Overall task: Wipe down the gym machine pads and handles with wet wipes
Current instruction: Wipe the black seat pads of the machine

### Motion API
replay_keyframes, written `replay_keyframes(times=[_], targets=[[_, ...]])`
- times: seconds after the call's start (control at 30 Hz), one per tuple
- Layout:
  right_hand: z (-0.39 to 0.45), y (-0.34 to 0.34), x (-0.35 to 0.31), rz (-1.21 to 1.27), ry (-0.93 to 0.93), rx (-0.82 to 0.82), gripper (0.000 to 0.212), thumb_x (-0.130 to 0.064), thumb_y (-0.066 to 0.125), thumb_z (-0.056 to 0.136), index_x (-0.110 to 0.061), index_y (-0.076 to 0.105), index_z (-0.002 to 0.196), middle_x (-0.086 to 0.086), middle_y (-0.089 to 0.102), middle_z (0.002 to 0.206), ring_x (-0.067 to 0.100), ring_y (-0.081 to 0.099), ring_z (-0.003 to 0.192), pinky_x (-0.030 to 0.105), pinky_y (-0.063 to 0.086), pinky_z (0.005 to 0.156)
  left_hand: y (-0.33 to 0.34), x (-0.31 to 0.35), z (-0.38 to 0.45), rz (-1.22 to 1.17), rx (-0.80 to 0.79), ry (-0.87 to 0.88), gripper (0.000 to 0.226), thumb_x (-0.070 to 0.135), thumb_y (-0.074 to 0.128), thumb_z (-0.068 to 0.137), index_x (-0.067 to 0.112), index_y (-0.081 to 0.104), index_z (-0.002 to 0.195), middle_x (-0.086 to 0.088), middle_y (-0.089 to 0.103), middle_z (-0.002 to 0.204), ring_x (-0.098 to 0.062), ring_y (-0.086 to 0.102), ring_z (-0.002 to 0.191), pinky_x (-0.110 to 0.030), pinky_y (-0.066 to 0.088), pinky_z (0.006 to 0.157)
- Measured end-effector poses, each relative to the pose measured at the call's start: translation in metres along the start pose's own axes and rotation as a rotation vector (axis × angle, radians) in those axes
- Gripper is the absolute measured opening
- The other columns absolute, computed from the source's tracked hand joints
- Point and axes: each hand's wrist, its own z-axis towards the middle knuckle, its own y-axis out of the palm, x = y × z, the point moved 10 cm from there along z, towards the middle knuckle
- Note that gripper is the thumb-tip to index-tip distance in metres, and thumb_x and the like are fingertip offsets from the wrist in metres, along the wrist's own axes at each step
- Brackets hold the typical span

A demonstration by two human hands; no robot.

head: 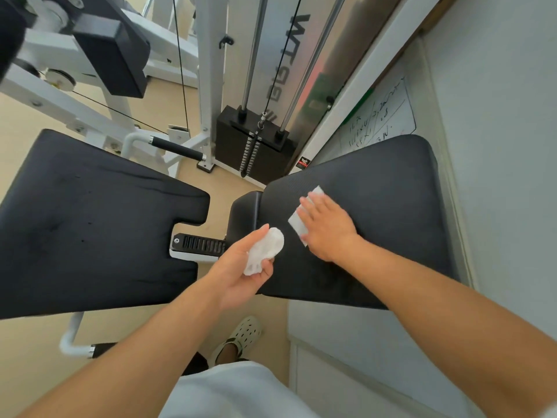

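Note:
My right hand (327, 229) lies flat, fingers straight, pressing a white wet wipe (297, 220) onto the black right-hand pad (391, 212) of the gym machine. My left hand (241, 268) is palm up beside that pad's near left edge and holds a crumpled white wipe (265, 250) between thumb and fingers. A larger black pad (90, 224) with a notch lies to the left. A black foam handle (177, 148) on a white bar sits beyond it.
The weight stack (256, 146) with chrome guide rods and cable stands behind the pads. A white wall (497, 146) and a whiteboard (379, 116) close in the right side. White frame arms and a black block (114, 55) are at upper left. My shoe (244, 334) is on the beige floor.

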Motion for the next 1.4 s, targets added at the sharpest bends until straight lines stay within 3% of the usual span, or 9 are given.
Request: replay_keyframes(times=[0.17,0.27,0.37,0.53,0.73,0.9,1.03,1.2,1.4], targets=[[-0.066,0.039,-0.074,-0.112,-0.208,-0.097,0.067,-0.046,0.014,0.11,-0.009,-0.006,0.162,0.01,-0.01,0.171,0.03,-0.012,0.157,0.046,-0.006,0.127,-0.018,0.014,0.005,0.074,0.056,0.04,0.018,0.002,0.061,0.094,0.005,0.068,0.11,-0.017,0.056,0.12,-0.025,0.058,0.095,-0.025,0.052,0.07],[-0.049,0.006,-0.003,-0.171,0.034,0.023,0.071,-0.044,0.021,0.109,0.001,0.001,0.16,0.016,0.006,0.17,0.035,0.003,0.156,0.047,0.001,0.127,-0.028,0.03,0.011,0.29,0.173,0.151,0.016,0.005,0.054,0.098,0.01,0.066,0.108,-0.014,0.053,0.119,-0.03,0.057,0.106,-0.037,0.054,0.09],[-0.01,-0.022,0.082,-0.108,0.289,-0.003,0.071,-0.045,0.017,0.109,-0.001,-0.004,0.161,0.016,-0.004,0.171,0.032,-0.005,0.158,0.046,-0.001,0.128,-0.032,0.046,0.018,0.399,0.259,0.227,0.015,0.007,0.056,0.097,0.005,0.063,0.11,-0.015,0.06,0.114,-0.03,0.062,0.106,-0.044,0.049,0.105],[0.054,-0.004,0.014,-0.02,0.081,-0.026,0.07,-0.049,0.018,0.108,-0.008,0.003,0.163,0.012,-0.003,0.171,0.032,-0.006,0.158,0.046,-0.003,0.127,-0.03,0.072,0.024,0.393,0.198,0.363,0.035,-0.018,0.037,0.092,0.005,0.058,0.076,-0.015,0.072,0.11,-0.031,0.071,0.099,-0.041,0.059,0.084],[-0.03,0.063,-0.137,-0.119,-0.36,-0.192,0.064,-0.044,0.013,0.11,-0.015,-0.008,0.163,0.007,-0.015,0.17,0.028,-0.016,0.157,0.046,-0.01,0.126,-0.054,0.078,0.029,0.471,0.281,0.365,0.036,-0.016,0.037,0.093,0.004,0.067,0.091,-0.008,0.075,0.104,-0.024,0.07,0.102,-0.033,0.056,0.082],[0.009,0.004,-0.038,-0.166,-0.069,0.038,0.069,-0.047,0.022,0.108,-0.004,0.011,0.161,0.018,0.015,0.167,0.036,0.009,0.155,0.049,0.002,0.127,-0.059,0.078,0.037,0.487,0.328,0.285,0.016,0.013,0.058,0.095,0.017,0.073,0.094,0.002,0.076,0.099,-0.02,0.065,0.098,-0.039,0.053,0.087],[0.08,-0.01,0.036,-0.029,0.151,-0.043,0.073,-0.052,0.017,0.108,-0.009,-0.002,0.163,0.014,-0.005,0.171,0.031,-0.009,0.158,0.047,-0.002,0.128,-0.066,0.08,0.04,0.509,0.317,0.322,0.018,0.03,0.061,0.096,0.018,0.073,0.103,0.004,0.078,0.094,-0.019,0.062,0.084,-0.035,0.048,0.071],[0.123,0.011,-0.056,-0.055,-0.022,-0.025,0.071,-0.051,0.017,0.107,-0.011,0.005,0.164,0.014,0.0,0.171,0.035,-0.005,0.158,0.051,-0.003,0.127,-0.095,0.087,0.043,0.55,0.377,0.345,0.018,0.032,0.061,0.097,0.021,0.073,0.104,0.005,0.077,0.093,-0.021,0.066,0.09,-0.037,0.05,0.074],[0.016,0.074,-0.184,-0.147,-0.395,-0.152,0.064,-0.043,0.013,0.109,-0.013,-0.005,0.163,0.008,-0.011,0.171,0.03,-0.014,0.157,0.049,-0.009,0.126,-0.097,0.088,0.044,0.529,0.369,0.323,0.019,0.03,0.06,0.098,0.019,0.073,0.105,0.002,0.077,0.095,-0.02,0.066,0.088,-0.037,0.049,0.073]])
